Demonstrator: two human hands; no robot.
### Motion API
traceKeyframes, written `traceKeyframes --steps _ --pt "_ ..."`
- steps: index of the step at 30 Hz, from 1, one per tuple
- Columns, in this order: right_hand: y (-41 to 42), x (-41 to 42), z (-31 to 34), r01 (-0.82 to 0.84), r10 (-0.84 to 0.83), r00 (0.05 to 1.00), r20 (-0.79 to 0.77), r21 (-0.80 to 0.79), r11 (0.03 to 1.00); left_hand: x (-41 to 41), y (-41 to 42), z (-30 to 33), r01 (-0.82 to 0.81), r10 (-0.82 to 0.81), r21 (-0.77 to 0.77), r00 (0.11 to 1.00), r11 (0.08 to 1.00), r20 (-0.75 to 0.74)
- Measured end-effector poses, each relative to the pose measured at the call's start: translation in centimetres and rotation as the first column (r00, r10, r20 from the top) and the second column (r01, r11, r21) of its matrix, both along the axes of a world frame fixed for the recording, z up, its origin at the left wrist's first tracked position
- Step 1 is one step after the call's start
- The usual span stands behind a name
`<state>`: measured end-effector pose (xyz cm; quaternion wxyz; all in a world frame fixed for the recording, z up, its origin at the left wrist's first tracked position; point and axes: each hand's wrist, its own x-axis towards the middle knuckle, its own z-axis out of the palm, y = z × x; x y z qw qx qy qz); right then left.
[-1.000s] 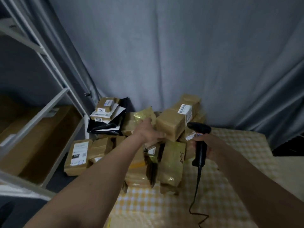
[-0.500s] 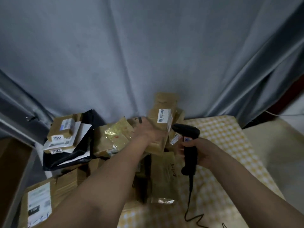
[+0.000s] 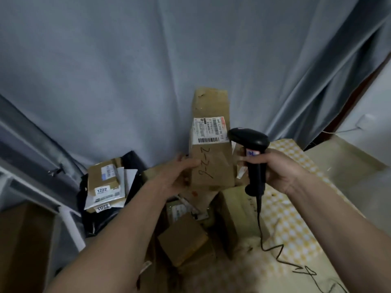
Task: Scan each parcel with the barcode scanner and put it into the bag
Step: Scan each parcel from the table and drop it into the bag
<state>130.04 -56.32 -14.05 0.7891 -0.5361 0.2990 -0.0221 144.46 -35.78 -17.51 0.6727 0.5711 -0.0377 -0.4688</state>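
We recorded the tall brown cardboard parcel with a white printed shipping label [image 3: 210, 144] held upright in the air, its long axis running near vertical, above the heap of other brown cardboard parcels [image 3: 184, 237]. The left hand [image 3: 177, 178] gripped it low on its left edge, thumb curled across the front face beside the handwritten marking, the other fingers hidden behind the cardboard; we could not tell how they lay. The right hand [image 3: 281, 172] held the black pistol-shaped barcode scanner with a trailing black cable [image 3: 252, 153], fingers wrapped round the handle, index finger forward near the trigger area.

The relation we judged decisive: the scanner's head sat just beside the parcel's right edge, level with the label's barcode strip, so the label lay up and to the left of the right hand's fingers. The scanner's window seemed to face left, along the label rather than squarely onto it; we judged that either the parcel or the scanner needed turning for a clean read. The right hand was the nearer one to the barcode.

Left of the parcel, well apart and lower, the black plastic bag [image 3: 135, 166] already held several labelled packets. Right of the parcel lay the yellow-and-white checked cloth [image 3: 296, 218]
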Motion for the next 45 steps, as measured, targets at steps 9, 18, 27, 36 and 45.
traceKeyframes --steps 9,18,27,36,45 --pt "5.7 -1.3 3.8 -0.34 0.366 0.93 0.031 -0.31 0.888 -3.0 5.9 1.6 0.245 -0.247 -0.063 0.968 0.968 -0.032" --pt "6.4 -3.2 7.6 -0.383 0.388 0.917 -0.087 -0.459 0.802 -5.4 7.0 4.4 -0.188 0.18 -0.055 0.976 0.981 -0.125" --pt "9.9 -3.1 9.3 -0.289 0.351 0.936 0.019 -0.527 0.799 -6.3 4.8 4.6 -0.604 0.575 -0.302 0.796 0.738 -0.187" --pt "12.5 -4.0 8.5 -0.315 0.398 0.917 0.025 -0.567 0.761 -6.6 4.4 4.2 -0.672 0.661 -0.287 0.735 0.682 -0.152" --pt "12.3 -3.7 8.3 -0.326 0.386 0.922 -0.018 -0.576 0.75 -6.4 4.3 3.7 -0.673 0.657 -0.278 0.736 0.685 -0.165"
